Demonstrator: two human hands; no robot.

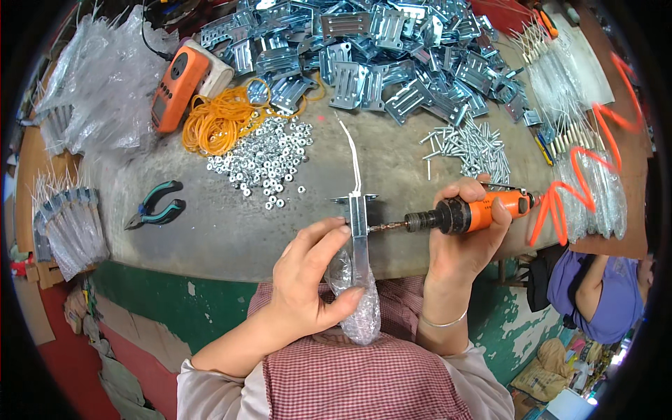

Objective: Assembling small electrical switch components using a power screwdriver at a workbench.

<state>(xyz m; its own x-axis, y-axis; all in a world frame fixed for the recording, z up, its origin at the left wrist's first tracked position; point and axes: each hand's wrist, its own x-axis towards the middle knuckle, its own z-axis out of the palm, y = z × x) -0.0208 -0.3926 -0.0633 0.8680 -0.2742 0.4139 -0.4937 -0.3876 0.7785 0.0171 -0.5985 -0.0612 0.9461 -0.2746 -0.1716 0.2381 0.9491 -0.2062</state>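
Note:
My right hand is wrapped round an orange and black air screwdriver lying level. Its bit reaches left to the side of a metal bracket at the table's front edge. That bracket sits around the top of a flat strip-like part, whose lower end is in clear bubble wrap. Two white wires run up from the part's far end. My left hand grips the part from the left, fingertips at the bracket and thumb over the wrap. Any screw at the bit's tip is too small to make out.
Silvery brackets are heaped at the back. Nearer lie nuts, screws, yellow rubber bands, pliers and an orange device. Wrapped parts flank both sides. An orange coiled hose crosses the right; a person sits there.

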